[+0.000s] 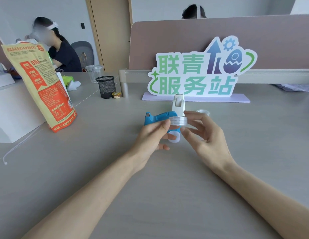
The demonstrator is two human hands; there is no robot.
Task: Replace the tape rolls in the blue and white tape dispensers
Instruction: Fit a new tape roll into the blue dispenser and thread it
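Observation:
Both hands hold a clear tape roll (178,121) above the grey desk. My left hand (152,137) pinches its left side with thumb and forefinger; my right hand (206,135) grips its right side between thumb and fingers. Right behind and under the roll lies the blue tape dispenser (155,117), partly hidden by my left hand, with a white round part (173,137) at its near end. The white tape dispenser (178,103) stands upright just behind it. A second clear tape roll (202,112) lies flat on the desk to the right of the white dispenser.
A green and white sign on a lilac base (196,99) stands behind the dispensers. A black mesh pen cup (106,87) and a small jelly cup (116,95) sit at the back left. An orange and yellow bag (41,83) stands at left. Two people sit beyond the desk.

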